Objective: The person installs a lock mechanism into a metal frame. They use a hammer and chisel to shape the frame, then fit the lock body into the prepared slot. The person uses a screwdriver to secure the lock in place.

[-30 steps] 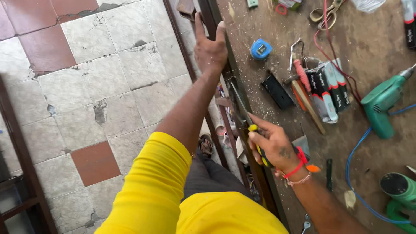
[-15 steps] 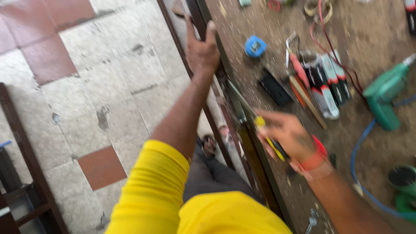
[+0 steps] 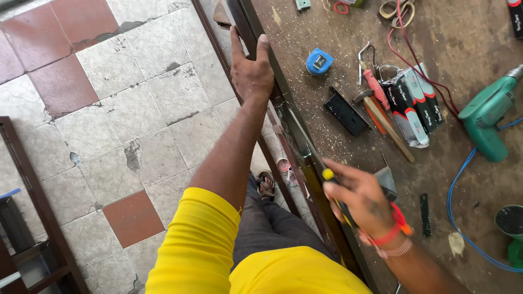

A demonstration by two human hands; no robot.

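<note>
My left hand (image 3: 251,72) grips the dark edge of a wooden door panel (image 3: 327,65) that lies flat like a workbench. My right hand (image 3: 357,200) is closed around a yellow and black handled screwdriver (image 3: 328,175), its shaft pointing along the door's edge toward a metal plate (image 3: 298,139) set into that edge. My yellow sleeve fills the bottom of the head view.
On the panel lie a blue tape measure (image 3: 319,61), a black lock body (image 3: 346,113), a hammer (image 3: 381,120), boxed packs (image 3: 411,100), a green drill (image 3: 490,117) with a blue cord (image 3: 457,179), scissors and sawdust. Cracked tiled floor (image 3: 120,109) spreads at left.
The view has shifted and steadied. My right hand with the screwdriver stays at the door's edge; my left hand keeps its grip further along.
</note>
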